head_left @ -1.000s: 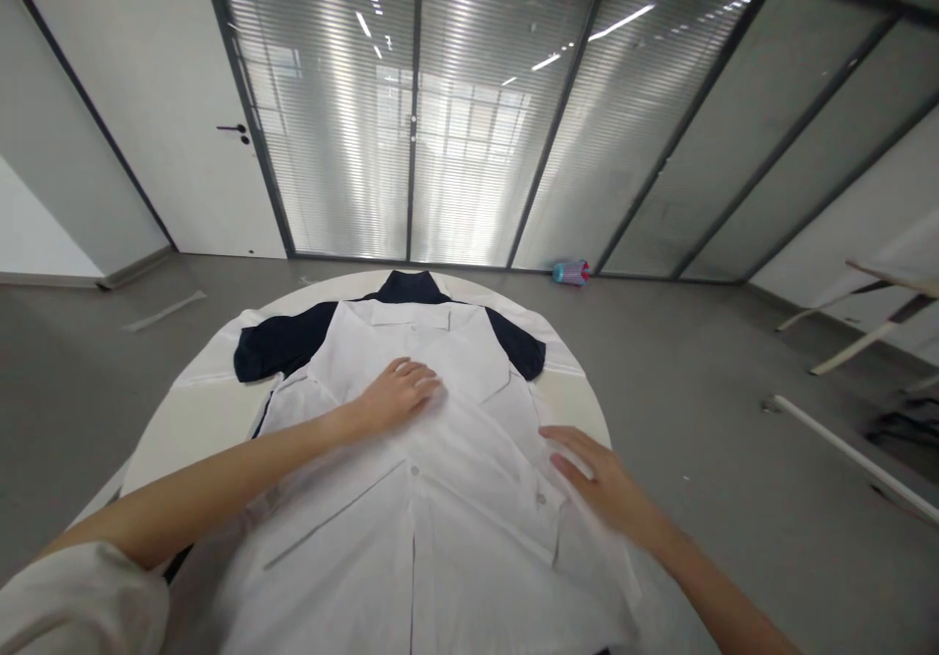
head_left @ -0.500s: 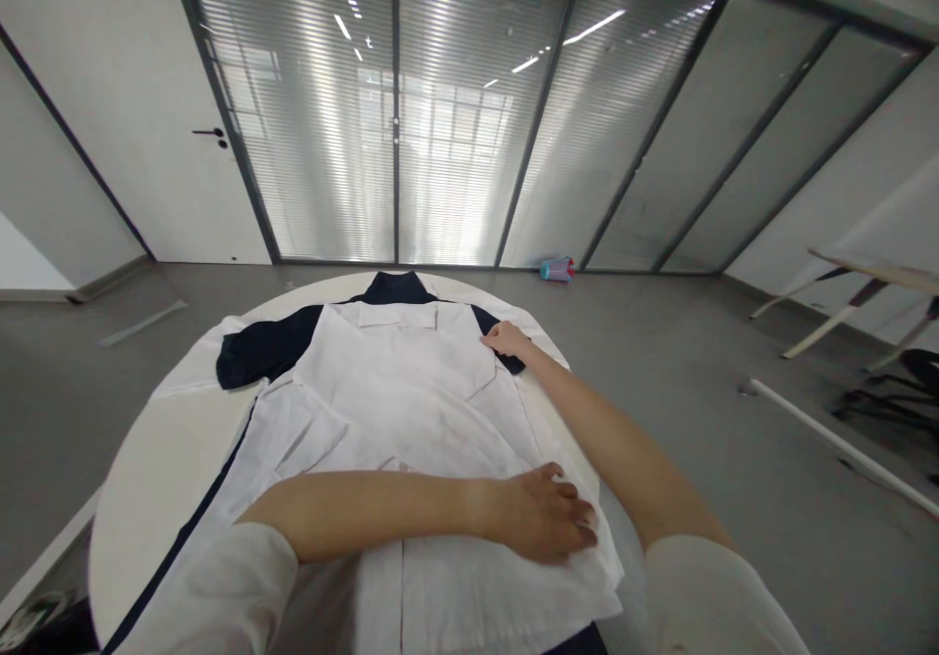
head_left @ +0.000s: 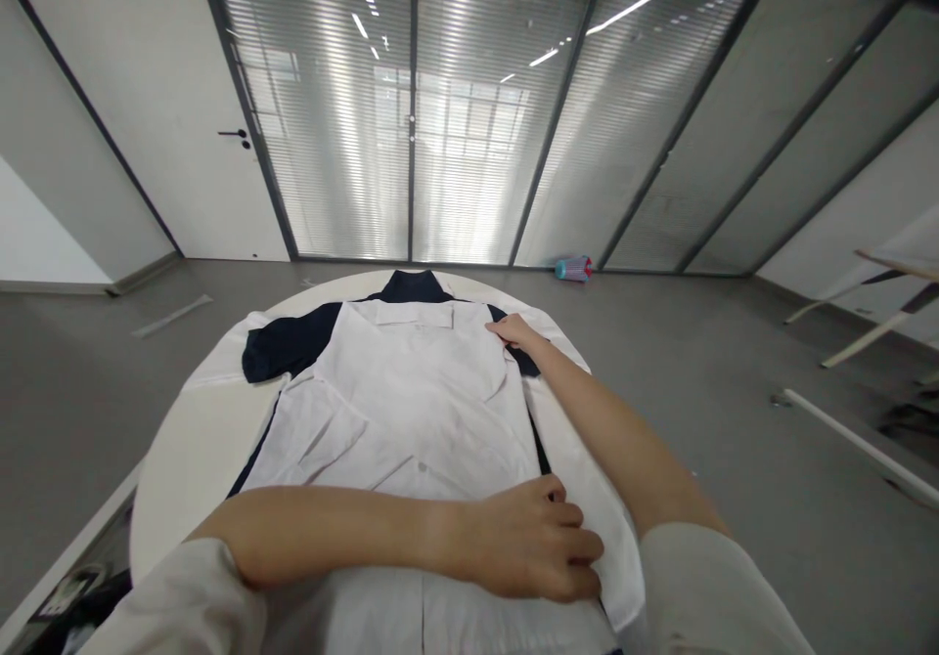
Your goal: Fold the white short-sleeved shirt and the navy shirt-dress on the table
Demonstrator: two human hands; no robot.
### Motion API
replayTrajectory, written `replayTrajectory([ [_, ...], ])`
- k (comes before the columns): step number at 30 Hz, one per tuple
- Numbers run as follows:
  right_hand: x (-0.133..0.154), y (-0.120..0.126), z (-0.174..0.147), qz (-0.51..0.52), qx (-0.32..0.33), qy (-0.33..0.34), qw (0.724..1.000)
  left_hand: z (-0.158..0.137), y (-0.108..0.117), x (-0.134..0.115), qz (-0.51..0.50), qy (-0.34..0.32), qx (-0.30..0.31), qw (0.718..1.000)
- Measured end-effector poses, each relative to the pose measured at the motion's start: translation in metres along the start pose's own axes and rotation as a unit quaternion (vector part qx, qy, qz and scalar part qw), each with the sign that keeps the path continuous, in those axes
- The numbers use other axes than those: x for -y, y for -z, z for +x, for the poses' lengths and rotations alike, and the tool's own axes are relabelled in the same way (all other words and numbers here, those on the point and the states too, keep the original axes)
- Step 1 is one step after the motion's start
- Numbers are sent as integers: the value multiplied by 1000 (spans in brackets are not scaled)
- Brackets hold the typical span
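Observation:
A white shirt lies spread over a dark navy garment whose collar and sleeves show around it. My right hand pinches the white cloth at the shirt's far right shoulder, beside the navy sleeve. My left arm reaches across the shirt. At its right side, my left hand is closed with curled fingers on the shirt's edge; the cloth inside the grip is mostly hidden. Just above that hand a thin dark strip of the garment underneath shows along the shirt's side.
The clothes rest on a round white table. Glass partitions with blinds stand behind, with a door on the left. A small blue and red basket lies on the floor. Table legs stand to the right.
My left hand's fingers have curled in from a looser spread. The shirt's right edge has shifted inward, baring the dark strip. My right hand keeps its pinch, and the view has turned slightly left.

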State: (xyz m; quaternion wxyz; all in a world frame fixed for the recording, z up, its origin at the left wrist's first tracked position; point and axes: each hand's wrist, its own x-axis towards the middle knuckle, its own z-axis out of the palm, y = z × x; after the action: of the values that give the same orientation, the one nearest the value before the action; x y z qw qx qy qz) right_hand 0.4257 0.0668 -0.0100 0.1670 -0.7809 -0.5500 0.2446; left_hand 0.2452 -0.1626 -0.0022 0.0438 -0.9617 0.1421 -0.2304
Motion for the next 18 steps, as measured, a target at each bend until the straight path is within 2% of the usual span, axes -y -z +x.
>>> replayTrajectory([
  [6,17,-7,18,-35,-50,8,998,-31,21,-15,-3,19,-5,1000],
  [11,47,-16,22,-67,-105,38,991,-54,29,-32,-4,24,-26,999],
  [18,95,-53,15,-116,-99,94,984,-78,33,-49,-7,15,17,1000],
])
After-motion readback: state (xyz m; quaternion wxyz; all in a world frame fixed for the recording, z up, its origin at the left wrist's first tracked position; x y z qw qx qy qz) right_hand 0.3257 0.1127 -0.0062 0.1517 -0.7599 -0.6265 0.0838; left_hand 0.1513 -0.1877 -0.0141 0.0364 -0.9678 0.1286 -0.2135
